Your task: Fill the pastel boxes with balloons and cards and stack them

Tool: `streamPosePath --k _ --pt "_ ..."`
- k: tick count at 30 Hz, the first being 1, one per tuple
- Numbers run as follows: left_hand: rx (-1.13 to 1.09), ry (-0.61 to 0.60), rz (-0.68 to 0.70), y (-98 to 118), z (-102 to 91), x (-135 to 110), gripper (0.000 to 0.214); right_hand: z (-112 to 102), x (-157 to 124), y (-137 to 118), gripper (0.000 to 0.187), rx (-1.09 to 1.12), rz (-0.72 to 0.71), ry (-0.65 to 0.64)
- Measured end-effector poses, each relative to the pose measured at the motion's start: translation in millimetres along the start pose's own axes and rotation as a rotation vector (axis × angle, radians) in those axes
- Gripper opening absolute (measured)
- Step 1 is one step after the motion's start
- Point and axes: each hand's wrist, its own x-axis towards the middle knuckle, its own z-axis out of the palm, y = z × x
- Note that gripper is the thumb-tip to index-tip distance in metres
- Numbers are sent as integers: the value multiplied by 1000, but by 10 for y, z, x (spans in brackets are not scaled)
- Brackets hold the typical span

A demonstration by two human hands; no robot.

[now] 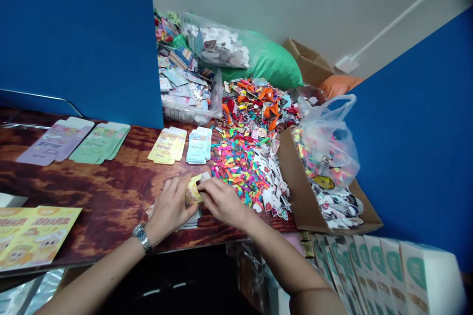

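Observation:
My left hand [168,209], with a metal watch at the wrist, is closed around a small yellow printed box [193,191] just above the table. The box's upper end stands open with a pale flap raised. My right hand [223,202] has its fingers pinched together at that opening; whatever they hold is hidden. Beneath my hands lies a small stack of flat cards [192,221], mostly covered. Beyond the hands are a stack of yellow flat boxes [168,146] and one of light blue flat boxes [198,146]. Colourful balloons [240,170] are heaped beside my right hand.
White-edged stickers [275,184] lie right of the balloons, near a cardboard box [295,182] with a plastic bag [332,152]. Purple [55,142] and green flat boxes [99,142] lie left, larger yellow sheets [37,234] in front. A clear bin [190,113] stands behind.

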Motion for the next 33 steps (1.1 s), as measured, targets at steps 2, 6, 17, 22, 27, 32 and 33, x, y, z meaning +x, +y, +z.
streamPosePath --k 2,6,17,22,27,32,33 --pt "-31 0 1 -32 1 4 67 -106 52 135 18 22 -24 4" --pt "-70 -6 -33 -83 -15 -20 71 -562 293 843 23 -221 447 142" --pt "-108 -8 -61 -78 31 -123 71 -1136 560 2430 32 -564 845 274" --pt "-120 -18 -27 -86 59 -102 71 -1066 448 2457 29 -589 781 249" --pt "-131 -3 5 -69 58 -84 72 -1318 386 2502 30 -585 746 228" --pt "-111 -29 -1 -10 69 -101 72 -1551 436 2611 31 -608 815 233" --pt "-104 -28 2 5 72 -103 72 -1560 462 2634 30 -613 845 231"
